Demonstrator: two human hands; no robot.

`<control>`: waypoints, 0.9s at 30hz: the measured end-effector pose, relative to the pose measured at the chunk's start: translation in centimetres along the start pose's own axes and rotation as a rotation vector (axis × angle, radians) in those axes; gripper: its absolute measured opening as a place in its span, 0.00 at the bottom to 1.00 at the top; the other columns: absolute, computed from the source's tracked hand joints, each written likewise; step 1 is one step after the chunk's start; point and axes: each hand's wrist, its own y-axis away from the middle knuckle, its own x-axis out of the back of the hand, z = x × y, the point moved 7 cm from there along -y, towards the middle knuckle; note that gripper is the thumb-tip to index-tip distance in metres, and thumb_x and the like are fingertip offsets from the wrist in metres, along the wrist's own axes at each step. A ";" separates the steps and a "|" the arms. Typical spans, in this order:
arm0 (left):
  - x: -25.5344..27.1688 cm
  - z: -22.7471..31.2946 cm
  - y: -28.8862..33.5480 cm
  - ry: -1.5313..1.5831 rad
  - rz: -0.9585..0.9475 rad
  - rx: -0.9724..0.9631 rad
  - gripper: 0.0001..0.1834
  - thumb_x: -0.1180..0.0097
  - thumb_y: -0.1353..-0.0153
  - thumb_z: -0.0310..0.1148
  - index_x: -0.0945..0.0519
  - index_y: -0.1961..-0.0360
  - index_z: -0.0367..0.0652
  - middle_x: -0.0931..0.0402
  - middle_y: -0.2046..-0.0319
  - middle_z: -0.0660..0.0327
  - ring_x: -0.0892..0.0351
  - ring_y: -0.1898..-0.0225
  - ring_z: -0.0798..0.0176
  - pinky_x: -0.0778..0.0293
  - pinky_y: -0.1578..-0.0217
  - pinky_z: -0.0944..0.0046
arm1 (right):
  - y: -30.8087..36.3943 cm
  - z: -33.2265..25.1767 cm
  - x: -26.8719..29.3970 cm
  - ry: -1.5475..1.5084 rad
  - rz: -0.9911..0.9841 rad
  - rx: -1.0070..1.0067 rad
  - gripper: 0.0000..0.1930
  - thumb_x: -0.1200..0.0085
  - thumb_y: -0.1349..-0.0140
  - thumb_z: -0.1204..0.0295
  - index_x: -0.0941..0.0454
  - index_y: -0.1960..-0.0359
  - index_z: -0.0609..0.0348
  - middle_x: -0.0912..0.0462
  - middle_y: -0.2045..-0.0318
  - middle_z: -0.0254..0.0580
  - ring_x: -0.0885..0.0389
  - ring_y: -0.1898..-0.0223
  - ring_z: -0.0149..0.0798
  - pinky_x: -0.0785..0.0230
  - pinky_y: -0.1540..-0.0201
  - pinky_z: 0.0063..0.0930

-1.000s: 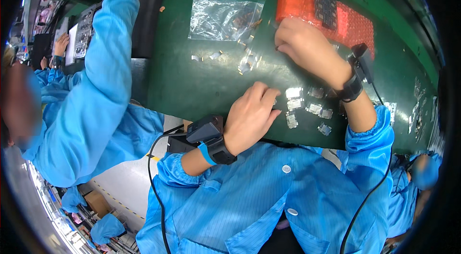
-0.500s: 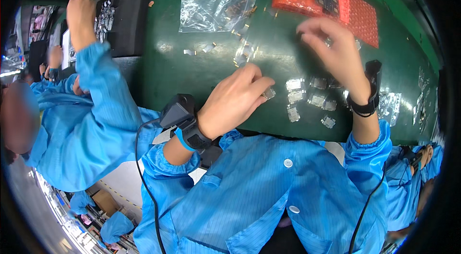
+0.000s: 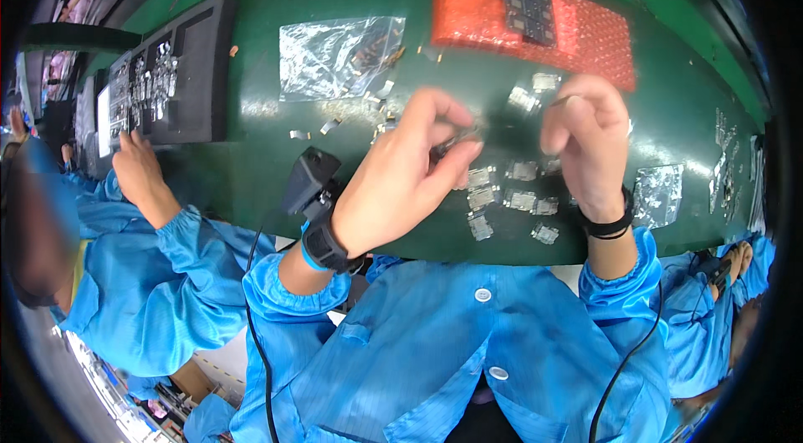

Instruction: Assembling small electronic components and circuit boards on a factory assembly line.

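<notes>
My left hand (image 3: 401, 163) is closed, thumb and fingers pinching a small silver electronic part (image 3: 456, 142), partly hidden by the fingers. To its right, above the table, my right hand (image 3: 590, 138) is raised with curled fingers, somewhat blurred; a thin dark edge shows at its fingertips, too unclear to name. Between and below the hands lie several similar silver parts (image 3: 520, 200) in loose rows on the green table (image 3: 335, 184). Two more silver parts (image 3: 525, 98) rest beyond, near the right hand. Small flex pieces (image 3: 331, 126) are scattered left of my left hand.
A clear plastic bag (image 3: 326, 58) lies at the back left. Red bubble wrap (image 3: 473, 4) with a dark circuit panel (image 3: 529, 8) on it is at the back. A clear bag (image 3: 658, 196) sits right. A co-worker's hand (image 3: 140, 175) is near a black tray (image 3: 205, 75).
My left hand has lifted and turned with the silver part; my right hand's fingers have curled in. The view has shifted. The co-worker's hand has come down toward the tray's near side.
</notes>
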 end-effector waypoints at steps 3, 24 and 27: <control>-0.6 0.3 -3.0 0.285 -0.066 0.080 0.10 0.47 0.39 0.24 0.32 0.58 0.40 0.27 0.79 0.66 0.32 0.82 0.79 0.45 0.87 0.79 | 1.1 -2.3 0.6 0.329 0.197 0.346 0.07 0.47 0.43 0.84 0.24 0.62 0.68 0.19 0.66 0.48 0.18 0.63 0.38 0.25 0.60 0.28; -0.3 -1.1 -3.1 0.663 0.111 -0.121 0.08 0.51 0.38 0.19 0.37 0.64 0.38 0.25 0.57 0.46 0.20 0.61 0.57 0.18 0.63 0.62 | 0.9 -2.8 -0.7 0.845 0.134 0.472 0.13 0.45 0.51 0.89 0.23 0.61 0.69 0.19 0.61 0.56 0.21 0.52 0.47 0.29 0.52 0.33; -0.4 -1.0 -3.2 0.573 0.070 -0.091 0.08 0.51 0.38 0.20 0.38 0.62 0.38 0.25 0.59 0.46 0.20 0.60 0.55 0.18 0.63 0.60 | 0.7 -2.3 -0.4 0.751 0.124 0.458 0.14 0.46 0.49 0.90 0.24 0.60 0.69 0.19 0.61 0.53 0.22 0.53 0.43 0.31 0.50 0.32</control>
